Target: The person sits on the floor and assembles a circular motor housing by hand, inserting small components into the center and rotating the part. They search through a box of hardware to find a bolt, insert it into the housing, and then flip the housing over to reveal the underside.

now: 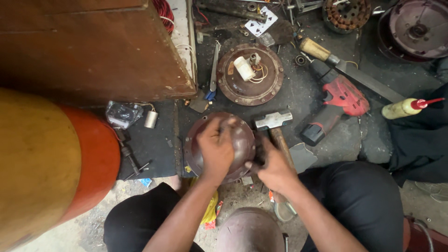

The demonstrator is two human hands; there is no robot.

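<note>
Both hands, left (215, 148) and right (273, 164), grip a rusty domed metal cover (240, 140) beside a steel-headed hammer (274, 125).

Under my left hand (215, 148) and right hand (274, 167), the round motor cover (198, 144) is dull brown metal, greasy and worn. The hammer (274, 120) has a scuffed steel head and a wooden handle. The drill (338, 105) is glossy red plastic. The floor (298, 93) looks like rough, oily concrete, I think.
</note>
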